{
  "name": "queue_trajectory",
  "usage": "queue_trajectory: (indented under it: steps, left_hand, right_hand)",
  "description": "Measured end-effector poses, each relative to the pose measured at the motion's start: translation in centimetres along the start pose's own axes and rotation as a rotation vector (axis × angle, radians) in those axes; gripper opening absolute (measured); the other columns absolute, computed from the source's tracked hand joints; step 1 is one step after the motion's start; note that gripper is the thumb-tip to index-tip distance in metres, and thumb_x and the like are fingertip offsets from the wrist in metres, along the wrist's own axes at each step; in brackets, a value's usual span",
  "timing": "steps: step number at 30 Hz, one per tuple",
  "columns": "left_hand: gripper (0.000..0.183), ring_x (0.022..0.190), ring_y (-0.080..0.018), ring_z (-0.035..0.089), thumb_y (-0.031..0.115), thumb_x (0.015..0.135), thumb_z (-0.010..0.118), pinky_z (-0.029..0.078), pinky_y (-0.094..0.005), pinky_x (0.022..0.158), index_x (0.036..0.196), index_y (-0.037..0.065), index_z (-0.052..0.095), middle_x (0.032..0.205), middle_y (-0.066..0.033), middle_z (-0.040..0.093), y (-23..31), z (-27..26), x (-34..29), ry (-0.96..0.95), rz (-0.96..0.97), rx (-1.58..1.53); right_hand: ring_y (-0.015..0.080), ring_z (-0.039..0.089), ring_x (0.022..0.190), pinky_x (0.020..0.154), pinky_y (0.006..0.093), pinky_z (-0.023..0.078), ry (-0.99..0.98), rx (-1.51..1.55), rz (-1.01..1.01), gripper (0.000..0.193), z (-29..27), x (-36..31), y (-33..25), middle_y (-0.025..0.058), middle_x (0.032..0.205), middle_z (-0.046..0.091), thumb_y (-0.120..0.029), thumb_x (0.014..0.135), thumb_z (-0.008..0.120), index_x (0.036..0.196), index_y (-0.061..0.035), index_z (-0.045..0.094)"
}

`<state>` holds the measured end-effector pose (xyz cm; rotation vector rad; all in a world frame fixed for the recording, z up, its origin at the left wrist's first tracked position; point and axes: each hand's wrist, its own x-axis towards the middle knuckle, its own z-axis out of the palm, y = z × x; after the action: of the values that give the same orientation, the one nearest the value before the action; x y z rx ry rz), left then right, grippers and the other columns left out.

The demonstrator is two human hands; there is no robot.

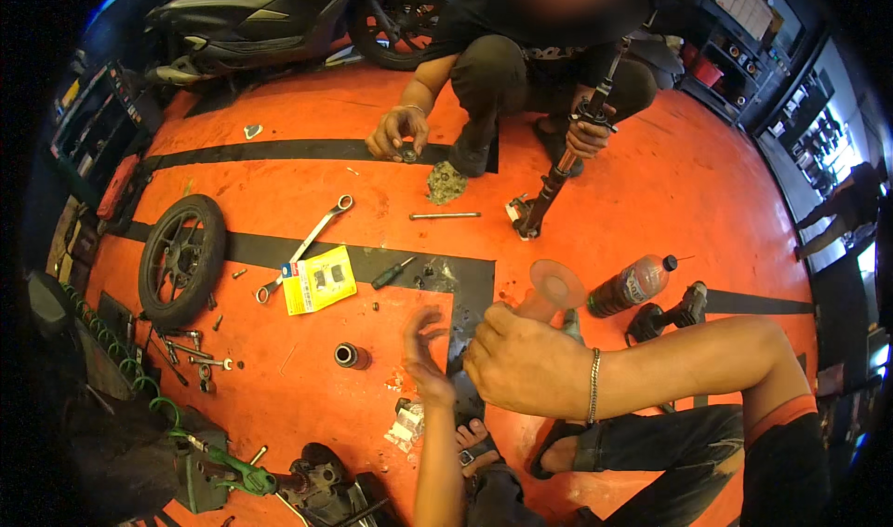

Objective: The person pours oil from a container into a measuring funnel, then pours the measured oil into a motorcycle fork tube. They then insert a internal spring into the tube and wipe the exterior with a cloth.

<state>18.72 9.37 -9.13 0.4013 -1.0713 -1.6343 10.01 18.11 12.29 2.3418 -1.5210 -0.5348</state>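
My left hand (428, 355) is raised above the floor, slightly blurred, with its fingers apart and nothing visible in them. My right hand (516, 358), a chain bracelet at its wrist, is curled closed beside it; its fingers hide what they hold, if anything. Just beyond the right knuckles shows a translucent funnel-like plastic piece (556, 283); I cannot tell if the hand touches it. To its right a clear bottle of dark liquid (633, 285) stands upright. Left of my left hand is a short dark cylinder (351, 355), with a small plastic packet (406, 425) near my foot.
Opposite squats a person (521, 71) holding a motorcycle fork leg (558, 178) upright and a small round part (407, 152). On the orange floor lie a ring spanner (307, 248), a yellow card pack (319, 280), a screwdriver (393, 273), a rod (445, 215) and a wheel (182, 261).
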Motion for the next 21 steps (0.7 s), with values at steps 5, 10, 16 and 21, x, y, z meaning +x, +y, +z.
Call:
queue_trajectory:
  steps: [5,10,16,21]
  left_hand:
    - [0.048,0.085,-0.0194,0.065,0.026,0.102,0.062,0.053,-0.0365,0.076,0.143,0.004,0.054,0.097,-0.0087,0.069,3.3,1.8,9.3,-0.117,0.021,0.610]
    - [0.060,0.081,-0.0271,0.070,0.023,0.092,0.071,0.054,-0.0411,0.071,0.148,0.012,0.051,0.094,-0.0132,0.071,5.9,5.4,16.8,-0.370,0.149,1.019]
    - [0.068,0.085,-0.0322,0.071,0.027,0.091,0.070,0.055,-0.0465,0.071,0.153,0.022,0.043,0.094,-0.0131,0.071,6.0,7.9,20.3,-0.437,0.095,1.311]
    - [0.061,0.093,-0.0363,0.071,0.031,0.090,0.071,0.055,-0.0520,0.076,0.146,0.021,0.048,0.099,-0.0154,0.072,5.4,8.1,21.4,-0.498,0.161,1.406]
  right_hand:
    - [0.0186,0.062,0.076,0.076,0.0333,0.040,-0.038,-0.006,-0.020,0.011,-0.4,-0.1,0.2,0.0019,0.074,0.061,-0.018,0.082,0.065,0.080,-0.0069,0.065]
    - [0.0185,0.062,0.076,0.077,0.0332,0.041,-0.028,0.003,-0.021,0.012,-0.5,0.2,0.2,0.0021,0.074,0.061,-0.018,0.082,0.065,0.079,-0.0067,0.065]
    - [0.0182,0.061,0.074,0.075,0.0328,0.041,-0.031,0.014,-0.024,0.012,-0.5,0.0,0.4,0.0021,0.072,0.060,-0.018,0.082,0.064,0.077,-0.0073,0.064]
    - [0.0178,0.060,0.073,0.074,0.0325,0.040,0.023,0.005,-0.009,0.012,-0.3,0.0,0.2,0.0016,0.071,0.058,-0.018,0.082,0.064,0.077,-0.0072,0.064]
